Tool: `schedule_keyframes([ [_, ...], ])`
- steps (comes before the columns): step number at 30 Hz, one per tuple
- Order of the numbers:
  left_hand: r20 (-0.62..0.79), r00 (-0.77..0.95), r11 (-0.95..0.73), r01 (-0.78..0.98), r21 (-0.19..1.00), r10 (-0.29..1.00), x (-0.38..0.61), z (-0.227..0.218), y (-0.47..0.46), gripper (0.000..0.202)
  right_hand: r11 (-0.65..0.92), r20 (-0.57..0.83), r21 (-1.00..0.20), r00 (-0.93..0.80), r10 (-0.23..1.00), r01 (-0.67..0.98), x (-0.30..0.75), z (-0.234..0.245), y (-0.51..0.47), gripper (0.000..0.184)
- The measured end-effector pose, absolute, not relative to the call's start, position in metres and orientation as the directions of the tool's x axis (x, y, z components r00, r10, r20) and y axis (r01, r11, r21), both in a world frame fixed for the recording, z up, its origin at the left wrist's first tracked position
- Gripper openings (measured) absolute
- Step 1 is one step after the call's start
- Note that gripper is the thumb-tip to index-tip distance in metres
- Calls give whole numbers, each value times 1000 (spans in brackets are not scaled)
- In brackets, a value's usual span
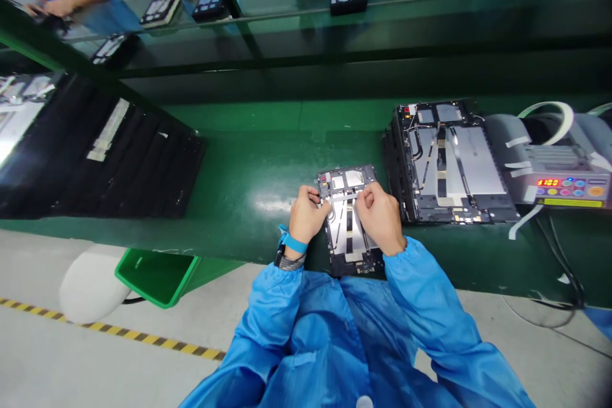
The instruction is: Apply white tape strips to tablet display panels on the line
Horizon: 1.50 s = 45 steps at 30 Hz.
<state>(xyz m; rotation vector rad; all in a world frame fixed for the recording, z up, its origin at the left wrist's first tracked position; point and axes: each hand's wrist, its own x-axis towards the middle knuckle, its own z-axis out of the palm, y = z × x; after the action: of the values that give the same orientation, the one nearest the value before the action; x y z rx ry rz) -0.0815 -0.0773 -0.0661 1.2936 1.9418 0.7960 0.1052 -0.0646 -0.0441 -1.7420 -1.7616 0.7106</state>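
On the green bench (248, 172), both hands, left (305, 213) and right (380, 217), grip an opened tablet (351, 229).

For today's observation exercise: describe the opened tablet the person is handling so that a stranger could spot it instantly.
Start at the green workbench. At its near edge lies an opened tablet, with the left hand and right hand on it. Unlike the stack of tablets to its right, it lies singly.

A stack of opened black tablet chassis (447, 162) sits near the green worktop's (248, 172) right end, just beside a grey tape dispenser machine with a red display (559, 172). A green plastic bin (155, 275) hangs below the near edge. Black ribbed trays (109, 159) crowd the left end.
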Motion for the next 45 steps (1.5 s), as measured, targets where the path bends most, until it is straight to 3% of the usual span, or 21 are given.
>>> schedule_keyframes([
  [7,-89,-293,291,774,562,952,-62,-50,-78,31,30,17,-683,-25,1000,729,106,-40,-68,12],
  [11,-50,-287,269,804,530,957,-59,-46,-84,34,21,14,-674,-16,1000,739,105,-37,-68,12],
  [14,191,-173,40,834,551,966,-53,-45,-111,34,11,2,-671,-13,1000,741,105,-33,-66,13],
  [16,295,4,-162,843,512,955,-45,-48,-135,39,10,-13,-675,-25,1000,737,105,-31,-64,14],
  [19,223,298,-366,839,404,928,-32,-54,-162,56,1,-33,-669,-31,999,744,106,-29,-60,13],
  [21,134,385,-407,844,349,913,-27,-59,-169,64,-9,-40,-656,-23,999,755,106,-28,-59,13],
  [25,67,410,-410,863,294,910,-27,-66,-165,70,-13,-39,-638,-15,999,770,106,-29,-59,12],
  [35,100,400,-411,860,302,911,-26,-62,-160,63,-44,-56,-627,11,998,778,104,-32,-63,15],
  [42,87,401,-408,868,284,912,-27,-61,-152,63,-4,-23,-628,-13,1000,778,105,-38,-64,5],
  [45,93,399,-409,876,256,912,-26,-62,-153,63,26,-12,-612,-42,999,790,107,-42,-64,15],
])
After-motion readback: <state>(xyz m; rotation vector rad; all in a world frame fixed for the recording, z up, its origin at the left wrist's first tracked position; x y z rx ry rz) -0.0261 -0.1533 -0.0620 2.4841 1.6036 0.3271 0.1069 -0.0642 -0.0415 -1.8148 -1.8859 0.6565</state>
